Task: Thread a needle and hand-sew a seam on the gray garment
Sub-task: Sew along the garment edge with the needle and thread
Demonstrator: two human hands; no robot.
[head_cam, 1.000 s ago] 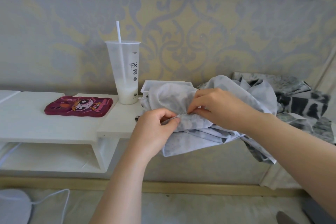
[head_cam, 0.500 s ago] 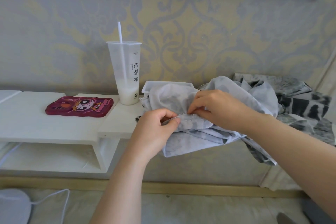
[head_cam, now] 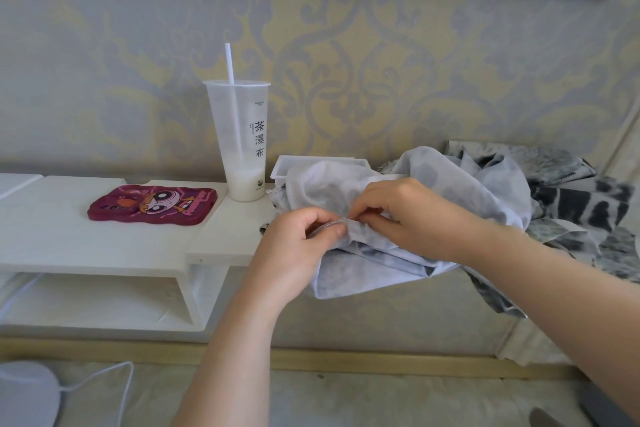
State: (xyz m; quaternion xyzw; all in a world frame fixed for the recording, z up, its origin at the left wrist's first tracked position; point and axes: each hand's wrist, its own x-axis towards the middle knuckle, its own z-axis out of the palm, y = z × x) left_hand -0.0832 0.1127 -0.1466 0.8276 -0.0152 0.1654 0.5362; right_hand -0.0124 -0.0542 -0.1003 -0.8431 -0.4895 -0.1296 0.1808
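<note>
The left hand (head_cam: 301, 246) and right hand (head_cam: 412, 215) are bare. Behind each wrist, the left forearm (head_cam: 235, 350) and right forearm (head_cam: 571, 295) run uncovered to the edge of view. The right forearm looks thicker, being closer to the camera. Nails are too small to judge.

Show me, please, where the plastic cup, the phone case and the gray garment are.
plastic cup (head_cam: 247, 107): head view, on its clear wall.
phone case (head_cam: 152, 204): head view, on its printed back.
gray garment (head_cam: 478, 180): head view, on a bare fold.
</note>
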